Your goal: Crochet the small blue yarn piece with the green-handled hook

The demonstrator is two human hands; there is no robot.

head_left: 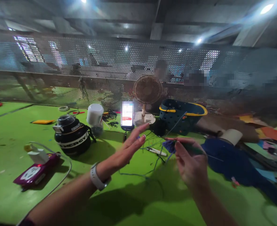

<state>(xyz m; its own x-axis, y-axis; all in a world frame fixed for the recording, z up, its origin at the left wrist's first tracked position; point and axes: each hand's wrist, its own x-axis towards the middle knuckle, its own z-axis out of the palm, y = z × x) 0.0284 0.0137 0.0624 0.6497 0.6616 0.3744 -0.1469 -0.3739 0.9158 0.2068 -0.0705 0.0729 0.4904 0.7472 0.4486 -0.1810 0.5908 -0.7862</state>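
My left hand [126, 150], with a pale watch on its wrist, is held over the green table with its fingers stretched out and nothing gripped. Facing it, my right hand [192, 160] is closed in a pinch on a small purple-blue crochet piece [169, 146]. A dark green handle [195, 148], which looks like a crochet hook's, lies in the same hand, partly hidden by the fingers. Blue-grey yarn [138, 174] hangs from the piece and loops across the table below. White scissors or a similar slim tool [156, 152] lies between the hands.
Behind the hands stand a lit phone [127, 114], a small fan [148, 89] and a dark basket [183, 121] with yellow handles. On the left are a black jug [72, 135], a white-lidded jar [95, 114] and a purple power strip [36, 171]. Dark blue fabric [232, 160] lies right.
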